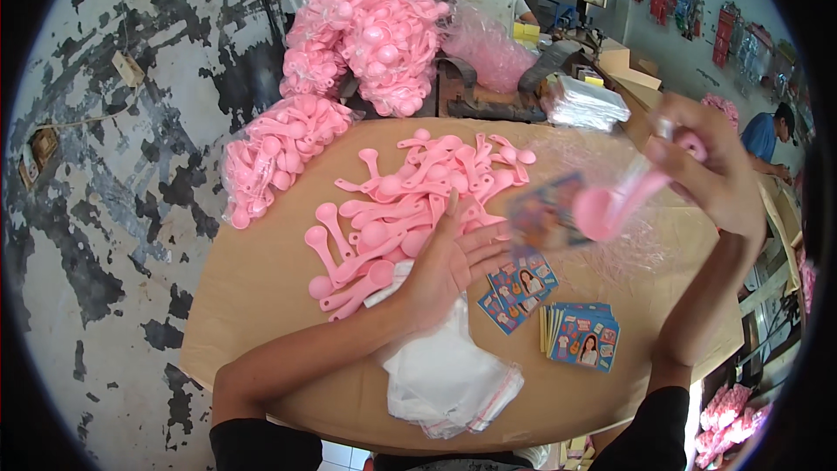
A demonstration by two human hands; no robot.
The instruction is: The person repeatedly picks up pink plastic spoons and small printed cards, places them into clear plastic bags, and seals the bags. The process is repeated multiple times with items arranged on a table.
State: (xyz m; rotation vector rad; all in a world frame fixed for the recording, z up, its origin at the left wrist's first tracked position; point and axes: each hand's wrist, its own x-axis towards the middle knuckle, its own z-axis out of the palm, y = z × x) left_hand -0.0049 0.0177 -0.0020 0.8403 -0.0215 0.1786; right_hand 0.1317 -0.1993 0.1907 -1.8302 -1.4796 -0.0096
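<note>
The spoons are showing plain pink, and the bulging bags are glowing the same pink. The cards are displaying blue grounds dotted with multicoloured pictures. The pouches are looking white, with thin reddish lines along one edge. The tabletop is showing tan, the wall is wearing dark blotches over pale grey, and the sleeves are showing black.
</note>
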